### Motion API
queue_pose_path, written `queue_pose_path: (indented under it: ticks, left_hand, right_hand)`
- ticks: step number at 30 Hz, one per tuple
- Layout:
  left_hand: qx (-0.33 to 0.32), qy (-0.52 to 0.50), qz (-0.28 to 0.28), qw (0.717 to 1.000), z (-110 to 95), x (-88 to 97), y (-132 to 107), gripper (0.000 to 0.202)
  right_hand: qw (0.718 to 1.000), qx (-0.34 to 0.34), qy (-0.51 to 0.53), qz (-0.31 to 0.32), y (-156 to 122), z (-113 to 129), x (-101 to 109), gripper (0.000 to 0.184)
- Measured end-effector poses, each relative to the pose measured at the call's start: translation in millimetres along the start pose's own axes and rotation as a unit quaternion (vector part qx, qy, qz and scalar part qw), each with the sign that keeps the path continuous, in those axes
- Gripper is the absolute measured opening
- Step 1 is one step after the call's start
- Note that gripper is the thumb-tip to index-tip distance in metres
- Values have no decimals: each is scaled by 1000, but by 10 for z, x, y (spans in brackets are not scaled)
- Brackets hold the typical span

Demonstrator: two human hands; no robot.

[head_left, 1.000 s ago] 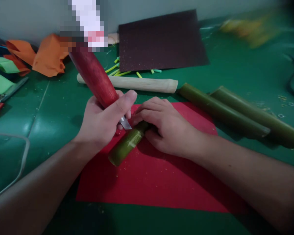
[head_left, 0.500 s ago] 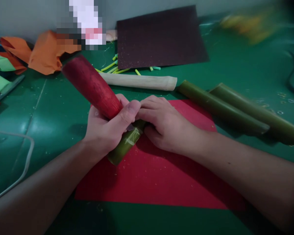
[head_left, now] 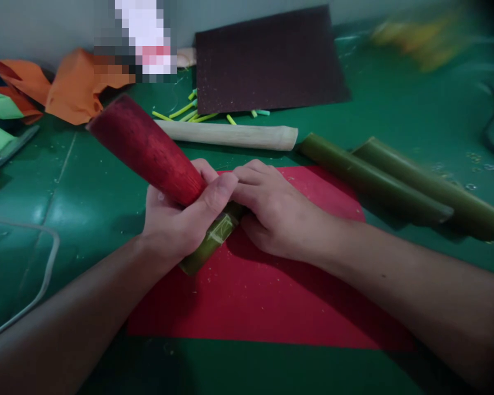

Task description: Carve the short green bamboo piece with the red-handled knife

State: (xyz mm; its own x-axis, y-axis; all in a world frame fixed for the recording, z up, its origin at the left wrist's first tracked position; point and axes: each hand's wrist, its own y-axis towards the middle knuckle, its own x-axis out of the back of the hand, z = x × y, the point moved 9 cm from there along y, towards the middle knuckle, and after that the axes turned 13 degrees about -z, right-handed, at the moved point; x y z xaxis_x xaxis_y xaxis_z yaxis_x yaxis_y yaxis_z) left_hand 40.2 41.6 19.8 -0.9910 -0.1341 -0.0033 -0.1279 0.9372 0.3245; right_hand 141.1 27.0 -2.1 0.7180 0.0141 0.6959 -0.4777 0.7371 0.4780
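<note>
My left hand (head_left: 185, 214) is wrapped around the thick red handle of a knife (head_left: 152, 156), which slants up to the left. Its blade is hidden now behind my thumb and fingers. Under that hand lies a short green bamboo piece (head_left: 201, 249), with pale scraped marks on its skin near the thumb. My right hand (head_left: 275, 208) is closed over the far end of this bamboo piece, its fingertips out of sight. The two hands touch at the left thumb. Beneath them a red sheet (head_left: 280, 302) lies on the table, dotted with small shavings.
Two green bamboo pieces (head_left: 379, 178) lie at right, near small scattered rings (head_left: 471, 186). A pale bamboo stick (head_left: 247, 136), yellow-green tube bits (head_left: 181, 109) and a dark sheet (head_left: 267, 63) lie beyond. Orange cloth (head_left: 72, 90) and scissors (head_left: 14, 148) are at left, above a white cable (head_left: 51, 252).
The knife handle has tipped further left and lower as my left hand turned. The blade, partly visible before, is covered now. My right hand and the bamboo piece have hardly moved.
</note>
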Motion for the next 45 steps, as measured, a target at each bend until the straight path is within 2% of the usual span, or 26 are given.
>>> queue_pose_path:
  ticks: [17,23,25,30,35,41,45]
  left_hand:
    - [-9,-14,22,1000,47,37,-9,38]
    - [-43,9,74,996,3,4,-48,35]
    - [-51,15,74,996,-8,5,-50,34]
    - [-21,19,42,999,42,38,-23,37]
    - [-11,27,73,997,67,1,-36,34]
    - [3,9,72,997,83,6,-29,35]
    - [20,-9,115,993,102,-51,-47,37]
  right_hand:
    - [1000,-17,13,11,-11,-12,4,33]
    - [1000,-3,24,-6,-12,10,34,27]
    - [1000,3,24,-10,-11,15,38,26]
    - [1000,1,20,-11,-11,5,25,25]
    - [1000,-6,18,-2,-3,5,15,24]
    - [1000,-10,10,11,-1,3,4,26]
    - [1000,-9,4,12,-8,9,-9,26]
